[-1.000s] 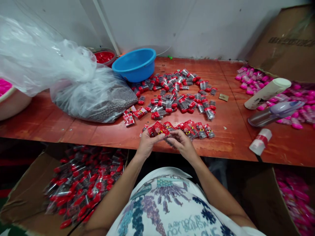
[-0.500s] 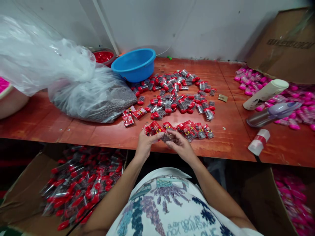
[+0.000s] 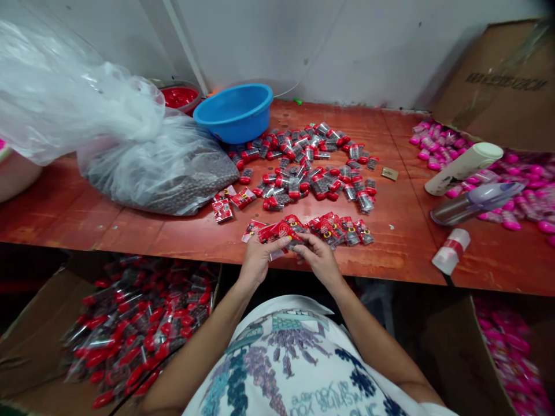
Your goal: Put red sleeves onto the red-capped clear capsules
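Observation:
At the table's front edge, my left hand (image 3: pixel 257 255) is closed on the left side of a small red printed packet (image 3: pixel 282 229). My right hand (image 3: pixel 319 255) pinches the same packet from the right, and the fingers hide its lower part. Just left of it, another red packet (image 3: pixel 252 230) lies on the table beyond my left fingers. To the right is an overlapping row of red packets with dark contents (image 3: pixel 333 226). Farther back spreads a pile of small clear containers with red caps (image 3: pixel 299 179), filled with something dark.
A tied plastic bag of dark beads (image 3: pixel 160 173) and a blue basin (image 3: pixel 236 115) stand at the left rear. On the right are a white bottle (image 3: pixel 463 167), a purple-lidded bottle (image 3: pixel 472 203) and pink-capped containers (image 3: pixel 529 202). Below left, a carton (image 3: pixel 39 329) holds red-capped containers.
The packet between my hands now shows its red printed face, where dark contents showed before. A red packet lying to the left of my hands has come into clearer view.

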A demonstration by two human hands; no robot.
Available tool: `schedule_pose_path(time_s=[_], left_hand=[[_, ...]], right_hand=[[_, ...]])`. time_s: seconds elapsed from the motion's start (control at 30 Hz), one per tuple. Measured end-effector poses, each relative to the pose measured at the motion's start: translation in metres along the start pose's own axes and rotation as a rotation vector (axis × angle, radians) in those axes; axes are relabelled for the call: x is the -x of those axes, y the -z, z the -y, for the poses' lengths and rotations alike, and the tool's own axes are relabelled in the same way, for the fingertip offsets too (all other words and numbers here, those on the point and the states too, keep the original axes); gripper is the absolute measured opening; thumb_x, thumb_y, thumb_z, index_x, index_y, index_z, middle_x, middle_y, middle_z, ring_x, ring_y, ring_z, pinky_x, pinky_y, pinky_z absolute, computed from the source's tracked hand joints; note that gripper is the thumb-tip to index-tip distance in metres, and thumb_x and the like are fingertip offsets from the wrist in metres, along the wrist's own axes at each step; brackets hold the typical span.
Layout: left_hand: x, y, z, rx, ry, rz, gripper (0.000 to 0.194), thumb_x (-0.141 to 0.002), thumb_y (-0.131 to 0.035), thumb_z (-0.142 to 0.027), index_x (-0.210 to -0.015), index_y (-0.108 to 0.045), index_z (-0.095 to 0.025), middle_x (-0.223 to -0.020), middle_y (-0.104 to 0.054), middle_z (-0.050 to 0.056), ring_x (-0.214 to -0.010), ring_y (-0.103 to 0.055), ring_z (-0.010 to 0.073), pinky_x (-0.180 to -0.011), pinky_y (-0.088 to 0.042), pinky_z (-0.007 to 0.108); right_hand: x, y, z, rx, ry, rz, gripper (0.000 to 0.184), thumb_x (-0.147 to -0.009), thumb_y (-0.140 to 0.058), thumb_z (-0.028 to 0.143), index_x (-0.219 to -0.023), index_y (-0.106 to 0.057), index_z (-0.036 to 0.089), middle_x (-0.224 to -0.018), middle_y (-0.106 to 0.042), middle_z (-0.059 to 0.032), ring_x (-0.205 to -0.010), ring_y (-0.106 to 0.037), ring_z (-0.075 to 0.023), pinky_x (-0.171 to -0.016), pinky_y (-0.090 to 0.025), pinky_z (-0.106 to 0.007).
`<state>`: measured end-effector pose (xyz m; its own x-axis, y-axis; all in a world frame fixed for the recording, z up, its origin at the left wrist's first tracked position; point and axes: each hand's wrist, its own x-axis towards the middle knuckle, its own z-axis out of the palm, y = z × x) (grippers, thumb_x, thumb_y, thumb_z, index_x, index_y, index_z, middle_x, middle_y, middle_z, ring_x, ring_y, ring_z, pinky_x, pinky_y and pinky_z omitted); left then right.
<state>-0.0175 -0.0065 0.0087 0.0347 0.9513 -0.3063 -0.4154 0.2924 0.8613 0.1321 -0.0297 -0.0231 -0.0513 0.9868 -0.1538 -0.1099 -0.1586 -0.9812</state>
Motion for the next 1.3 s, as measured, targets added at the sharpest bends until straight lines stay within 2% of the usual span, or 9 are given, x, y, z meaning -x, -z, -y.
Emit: schedule_pose_path(time_s=[0.1,0.27,0.43,0.6,0.73,0.87,1.07,1.17,1.3], left_hand=[[-0.002,0.000,0.006,0.037,0.045,0.018,0.028,-0.057,-0.083,-0.016,-0.081,-0.070,-0.012,-0.078,-0.074,0.004,-0.068,-0.068,0.0176,-0.069,-0.056,0.030],[-0.009,0.007,0.011,0.133,0.193,0.002,0.033,-0.058,-0.080,-0.010,-0.089,-0.070,-0.011,-0.085,-0.075,0.010,-0.077,-0.070,0.0219,-0.074,-0.057,0.033],[-0.012,0.010,0.010,0.170,0.180,-0.063,0.027,-0.058,-0.079,-0.006,-0.082,-0.068,-0.011,-0.080,-0.074,0.008,-0.073,-0.070,0.0184,-0.070,-0.056,0.027],[-0.012,0.005,0.012,0.167,0.098,-0.063,0.028,-0.053,-0.084,-0.012,-0.076,-0.068,-0.011,-0.069,-0.071,0.003,-0.057,-0.064,0.0126,-0.056,-0.052,0.022],[-0.015,0.010,0.009,0.195,0.032,-0.117,0.033,-0.050,-0.086,-0.012,-0.078,-0.069,-0.011,-0.071,-0.072,0.003,-0.060,-0.066,0.0136,-0.060,-0.053,0.023],[-0.021,0.024,0.002,0.266,0.051,-0.253,0.029,-0.053,-0.082,-0.005,-0.078,-0.069,-0.011,-0.073,-0.072,0.004,-0.064,-0.068,0.0155,-0.066,-0.057,0.027],[-0.024,0.034,-0.005,0.381,0.102,-0.321,0.014,-0.061,-0.073,0.002,-0.071,-0.067,-0.007,-0.070,-0.071,0.008,-0.064,-0.068,0.0169,-0.066,-0.059,0.030],[-0.021,0.033,-0.008,0.392,0.148,-0.270,0.011,-0.062,-0.073,0.000,-0.068,-0.067,-0.008,-0.068,-0.071,0.007,-0.062,-0.068,0.0168,-0.069,-0.060,0.033],[-0.020,0.033,-0.010,0.394,0.151,-0.307,0.014,-0.060,-0.072,0.003,-0.065,-0.066,-0.009,-0.066,-0.070,0.006,-0.059,-0.067,0.0162,-0.068,-0.060,0.034]], right_hand=[[-0.001,0.004,0.000,0.192,0.059,-0.028,0.032,-0.081,-0.063,0.039,-0.107,-0.066,0.022,-0.092,-0.065,-0.0040,-0.069,-0.061,-0.0159,-0.052,-0.052,-0.025],[-0.005,0.023,0.009,0.650,0.299,-0.166,0.026,-0.088,-0.057,0.039,-0.105,-0.067,0.022,-0.100,-0.067,-0.0061,-0.091,-0.064,-0.0212,-0.080,-0.051,-0.033],[-0.005,0.025,0.015,1.021,0.296,-0.342,0.040,-0.087,-0.057,0.044,-0.119,-0.062,0.021,-0.111,-0.062,-0.0132,-0.096,-0.063,-0.0280,-0.073,-0.052,-0.036],[-0.006,-0.006,0.012,0.770,0.351,-0.083,0.039,-0.090,-0.054,0.033,-0.129,-0.054,0.025,-0.117,-0.064,-0.0078,-0.100,-0.064,-0.0222,-0.081,-0.052,-0.032],[-0.022,-0.019,0.012,0.672,0.371,0.064,0.040,-0.092,-0.046,0.021,-0.131,-0.052,0.030,-0.119,-0.066,-0.0019,-0.099,-0.066,-0.0191,-0.086,-0.050,-0.031],[-0.058,-0.018,0.028,0.893,0.395,0.223,0.036,-0.094,-0.044,0.024,-0.128,-0.056,0.031,-0.112,-0.069,-0.0028,-0.097,-0.065,-0.0215,-0.082,-0.049,-0.032],[-0.124,-0.025,0.047,1.503,0.461,0.196,0.041,-0.092,-0.040,0.010,-0.131,-0.052,0.015,-0.125,-0.060,-0.0144,-0.107,-0.051,-0.0263,-0.089,-0.039,-0.036],[-0.142,-0.031,0.044,1.578,0.454,0.272,0.033,-0.093,-0.039,0.010,-0.119,-0.059,0.010,-0.111,-0.065,-0.0161,-0.100,-0.051,-0.0256,-0.088,-0.037,-0.035],[-0.146,-0.033,0.040,1.562,0.462,0.273,0.027,-0.091,-0.040,0.010,-0.104,-0.063,0.007,-0.103,-0.066,-0.0176,-0.098,-0.051,-0.0259,-0.089,-0.036,-0.036]])
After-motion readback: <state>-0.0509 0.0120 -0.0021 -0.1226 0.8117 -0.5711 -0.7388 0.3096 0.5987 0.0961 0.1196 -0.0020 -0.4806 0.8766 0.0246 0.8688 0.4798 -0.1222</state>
